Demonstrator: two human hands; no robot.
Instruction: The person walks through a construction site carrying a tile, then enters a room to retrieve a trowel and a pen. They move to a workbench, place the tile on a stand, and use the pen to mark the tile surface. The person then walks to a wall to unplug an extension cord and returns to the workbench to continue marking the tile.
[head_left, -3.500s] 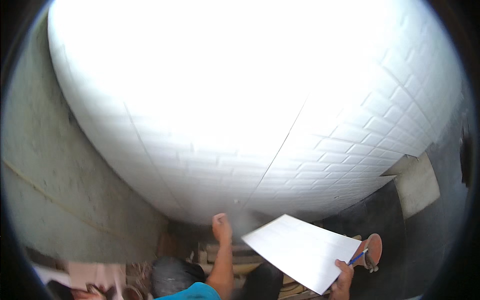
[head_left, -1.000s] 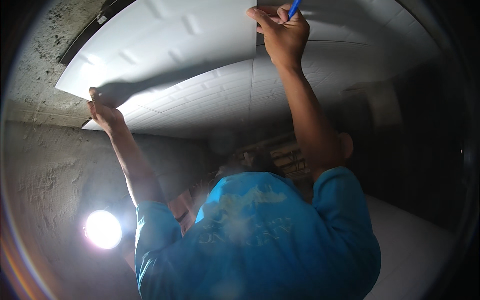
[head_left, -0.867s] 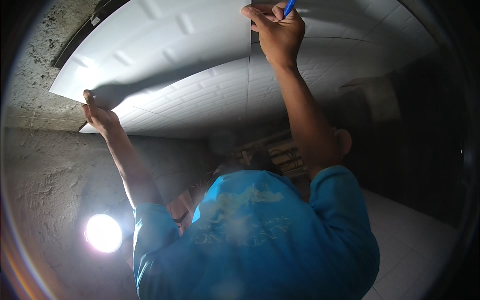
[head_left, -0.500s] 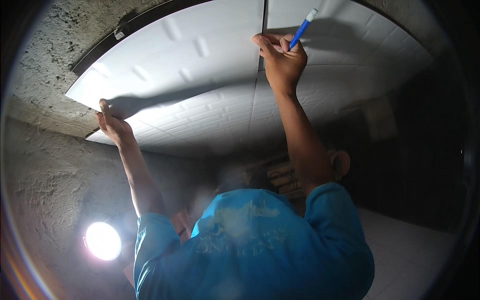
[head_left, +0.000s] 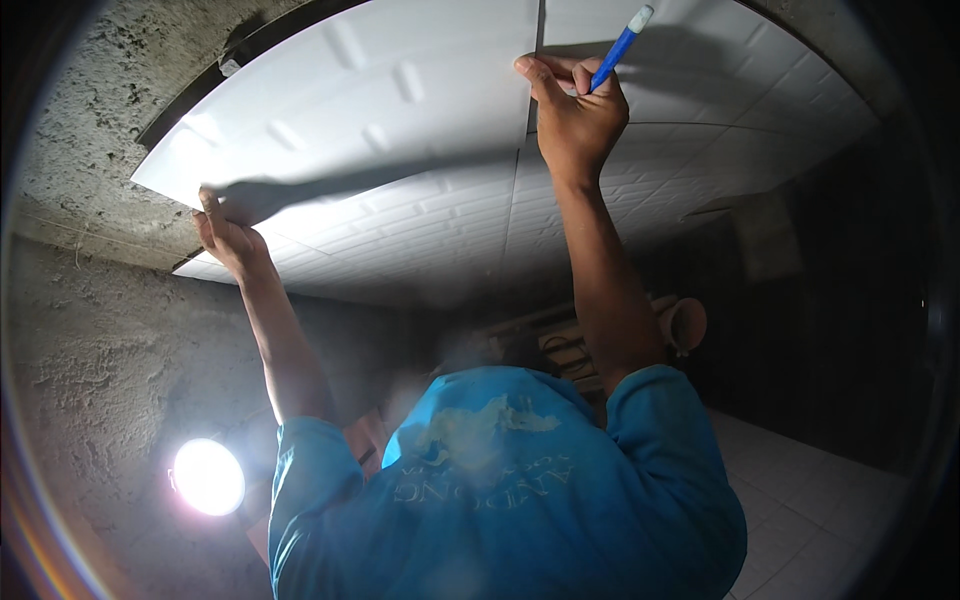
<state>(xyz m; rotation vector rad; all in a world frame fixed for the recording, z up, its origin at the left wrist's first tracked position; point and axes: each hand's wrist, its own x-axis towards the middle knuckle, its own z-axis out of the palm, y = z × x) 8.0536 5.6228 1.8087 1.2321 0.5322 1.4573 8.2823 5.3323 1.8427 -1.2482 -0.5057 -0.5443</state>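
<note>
A large white wall tile [head_left: 300, 110] with raised brick-like relief stands tilted over a row of similar laid tiles [head_left: 400, 230]. My left hand [head_left: 235, 243] is closed at its lower left corner, thumb on the front face and fingers at the edge. On the tile's right edge, my right hand [head_left: 582, 115] pinches with thumb and fingertips beside the dark joint. A blue pen [head_left: 618, 52] with a whitish end is tucked in that same hand, pointing up and right. The fingers behind the tile's edge are partly hidden.
Rough bare cement [head_left: 120, 110] borders the tile on the left. A bright round lamp [head_left: 207, 477] shines at lower left. Right of the joint is another white tile [head_left: 690, 60]. Behind my right arm sits a bucket-like container [head_left: 686, 325], near pale floor tiles [head_left: 800, 510].
The view has shifted slightly, and my right hand appears a little higher and farther right. Both hands keep their hold at the tile's edges, and the pen stays in the right hand.
</note>
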